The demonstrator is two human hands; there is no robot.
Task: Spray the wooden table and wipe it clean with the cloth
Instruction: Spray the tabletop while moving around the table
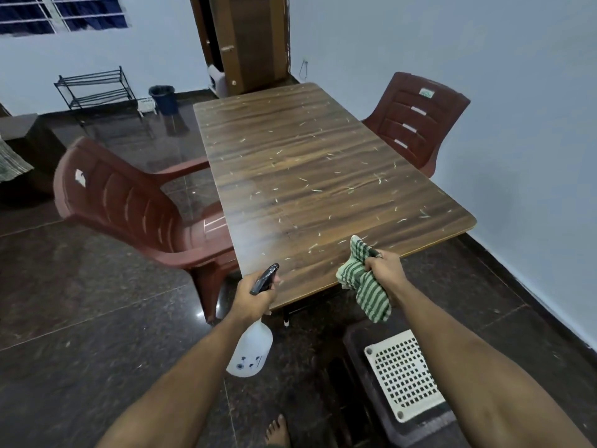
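The wooden table (300,163) stretches away from me, strewn with several pale bits of grass-like litter. My left hand (253,297) grips a white spray bottle (250,349) by its black trigger head, the nozzle pointing over the table's near left corner, where a faint mist hangs. My right hand (382,266) grips a bunched green-and-white striped cloth (363,282) at the table's near edge, with part of it hanging below the edge.
A maroon plastic chair (129,208) stands at the table's left side and another (416,121) at its far right by the wall. A dark stool with a white grid top (402,379) sits by my right leg. A bin (163,99) and rack (95,88) stand far left.
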